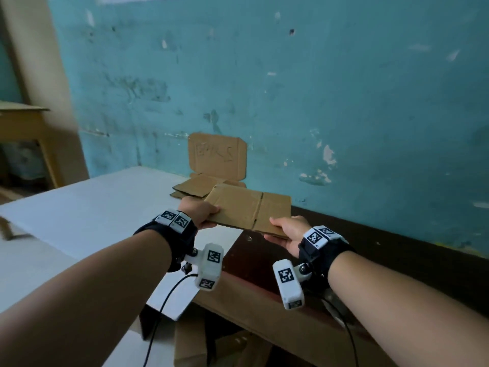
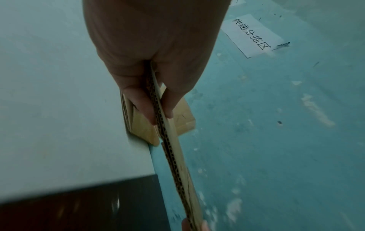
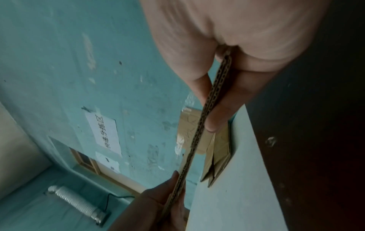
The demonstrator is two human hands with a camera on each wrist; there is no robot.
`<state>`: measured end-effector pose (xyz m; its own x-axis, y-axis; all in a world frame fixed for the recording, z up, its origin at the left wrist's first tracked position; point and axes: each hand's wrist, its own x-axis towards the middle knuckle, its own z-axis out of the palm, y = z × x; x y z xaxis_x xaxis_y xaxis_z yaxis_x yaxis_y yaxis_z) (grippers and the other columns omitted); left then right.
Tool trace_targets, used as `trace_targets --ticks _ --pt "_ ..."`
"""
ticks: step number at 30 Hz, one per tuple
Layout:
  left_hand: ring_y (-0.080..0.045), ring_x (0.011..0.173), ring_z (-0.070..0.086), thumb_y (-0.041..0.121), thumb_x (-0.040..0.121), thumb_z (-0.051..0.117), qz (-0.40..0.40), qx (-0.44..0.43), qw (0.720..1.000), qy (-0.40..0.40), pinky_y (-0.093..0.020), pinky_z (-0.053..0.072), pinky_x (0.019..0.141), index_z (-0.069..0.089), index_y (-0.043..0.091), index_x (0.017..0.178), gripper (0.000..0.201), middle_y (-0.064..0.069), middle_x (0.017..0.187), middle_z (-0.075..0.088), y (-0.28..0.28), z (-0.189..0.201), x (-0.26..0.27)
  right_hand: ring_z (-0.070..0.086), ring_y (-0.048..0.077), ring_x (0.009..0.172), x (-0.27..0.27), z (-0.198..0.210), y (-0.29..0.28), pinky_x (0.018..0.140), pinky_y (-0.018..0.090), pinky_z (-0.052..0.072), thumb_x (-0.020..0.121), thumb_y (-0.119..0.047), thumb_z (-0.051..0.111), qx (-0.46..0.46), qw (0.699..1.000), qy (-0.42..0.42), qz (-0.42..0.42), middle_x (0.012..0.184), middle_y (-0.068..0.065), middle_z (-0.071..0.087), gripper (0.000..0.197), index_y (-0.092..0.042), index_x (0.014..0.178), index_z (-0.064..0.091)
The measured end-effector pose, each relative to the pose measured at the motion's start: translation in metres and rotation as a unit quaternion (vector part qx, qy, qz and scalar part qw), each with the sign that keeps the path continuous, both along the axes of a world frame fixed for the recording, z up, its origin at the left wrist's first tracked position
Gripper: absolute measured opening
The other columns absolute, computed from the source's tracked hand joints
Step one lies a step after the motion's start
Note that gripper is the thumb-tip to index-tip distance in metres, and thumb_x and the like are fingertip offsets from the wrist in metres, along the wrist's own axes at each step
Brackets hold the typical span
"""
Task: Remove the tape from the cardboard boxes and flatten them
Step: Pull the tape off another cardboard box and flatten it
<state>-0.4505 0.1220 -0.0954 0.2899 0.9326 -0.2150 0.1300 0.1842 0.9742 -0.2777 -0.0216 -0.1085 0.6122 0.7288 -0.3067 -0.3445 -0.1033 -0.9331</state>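
Observation:
A flattened brown cardboard box (image 1: 248, 209) is held level above the table, between both hands. My left hand (image 1: 202, 213) pinches its left near corner, thumb on top and fingers beneath. My right hand (image 1: 287, 229) pinches the right near corner the same way. In the left wrist view the corrugated edge of the flattened box (image 2: 169, 150) runs away from my left hand (image 2: 156, 100). The right wrist view shows the flattened box (image 3: 207, 112) edge-on in my right hand (image 3: 213, 100). Behind it a pile of flattened boxes (image 1: 197, 187) lies on the table by the wall.
One opened carton (image 1: 217, 156) leans upright against the teal wall (image 1: 317, 88). The white tabletop (image 1: 92, 207) spreads to the left; a dark brown surface (image 1: 259, 258) lies under my hands. More cardboard (image 1: 193, 345) sits below the table edge. A wooden table (image 1: 18, 120) stands far left.

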Motion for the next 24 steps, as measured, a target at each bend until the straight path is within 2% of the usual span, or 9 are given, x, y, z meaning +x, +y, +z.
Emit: trace_targets --ticks 2,5,10,12,14,15,18,21,24 --pt "-0.032 0.084 0.069 0.006 0.084 0.080 0.015 0.006 1.000 0.015 -0.035 0.060 0.052 0.058 0.004 0.095 0.025 -0.016 0.102 0.065 0.030 -0.001 -0.003 0.069 0.035 0.083 -0.001 -0.004 0.031 0.042 0.029 0.056 0.093 0.002 0.067 -0.008 1.000 -0.003 0.013 0.115 0.028 0.067 0.014 0.006 0.104 0.060" --pt "-0.025 0.071 0.065 0.012 0.082 0.082 0.027 0.038 0.997 0.063 -0.032 0.061 0.051 0.063 0.003 0.102 0.029 -0.010 0.090 0.062 0.083 -0.006 -0.001 0.069 0.033 0.072 0.006 -0.014 0.083 0.042 0.028 0.056 0.092 0.001 0.068 -0.023 0.999 -0.020 0.031 0.103 0.027 0.068 0.024 0.010 0.113 0.060" --pt "-0.021 0.052 0.043 0.024 0.078 0.086 0.039 0.089 0.983 0.157 -0.027 0.038 0.047 0.055 0.009 0.075 0.034 -0.006 0.062 0.045 0.169 -0.020 0.004 0.067 0.031 0.066 0.026 -0.027 0.165 0.038 0.027 0.054 0.094 0.005 0.063 -0.057 0.995 -0.058 0.050 0.092 0.022 0.067 0.027 0.012 0.120 0.059" --pt "-0.021 0.051 0.044 0.025 0.079 0.086 0.037 0.099 0.980 0.168 -0.030 0.043 0.055 0.050 0.011 0.068 0.040 -0.006 0.057 0.044 0.191 -0.027 0.009 0.067 0.028 0.063 0.029 -0.029 0.188 0.035 0.026 0.052 0.095 0.005 0.061 -0.063 0.994 -0.077 0.054 0.092 0.019 0.066 0.027 0.009 0.121 0.059" --pt "-0.024 0.055 0.050 0.024 0.082 0.083 0.038 0.109 0.977 0.178 -0.035 0.054 0.064 0.045 0.013 0.062 0.044 -0.006 0.055 0.046 0.214 -0.036 0.014 0.066 0.022 0.045 0.032 -0.033 0.210 0.032 0.025 0.050 0.096 0.004 0.060 -0.077 0.990 -0.101 0.061 0.089 0.018 0.064 0.030 0.005 0.126 0.055" --pt "-0.025 0.059 0.054 0.023 0.084 0.081 0.031 0.116 0.976 0.183 -0.034 0.058 0.068 0.047 0.014 0.061 0.042 -0.005 0.057 0.050 0.225 -0.040 0.017 0.063 0.019 0.037 0.033 -0.035 0.220 0.031 0.024 0.049 0.096 0.003 0.061 -0.085 0.988 -0.113 0.059 0.089 0.018 0.062 0.039 0.004 0.133 0.049" --pt "-0.021 0.069 0.065 0.018 0.086 0.077 0.022 0.139 0.972 0.187 -0.021 0.060 0.062 0.058 0.017 0.073 0.023 -0.006 0.077 0.065 0.248 -0.050 0.021 0.058 0.013 0.029 0.036 -0.040 0.241 0.029 0.021 0.047 0.095 0.001 0.064 -0.099 0.982 -0.152 0.060 0.093 0.020 0.063 0.062 -0.004 0.150 0.036" --pt "-0.028 0.089 0.071 0.019 0.086 0.075 0.015 0.163 0.966 0.201 -0.041 0.060 0.088 0.063 0.024 0.074 0.019 -0.009 0.093 0.070 0.263 -0.053 0.027 0.060 0.019 0.042 0.036 -0.041 0.256 0.031 0.021 0.047 0.097 -0.003 0.062 -0.104 0.975 -0.182 0.071 0.080 0.013 0.060 0.055 -0.007 0.148 0.044" --pt "-0.029 0.094 0.067 0.019 0.087 0.074 -0.014 0.180 0.959 0.219 -0.045 0.056 0.095 0.062 0.023 0.077 0.016 -0.014 0.105 0.072 0.272 -0.053 0.041 0.057 0.020 0.053 0.043 -0.039 0.271 0.044 0.025 0.052 0.099 -0.011 0.060 -0.139 0.959 -0.229 0.092 0.081 0.008 0.060 0.045 -0.010 0.143 0.052"
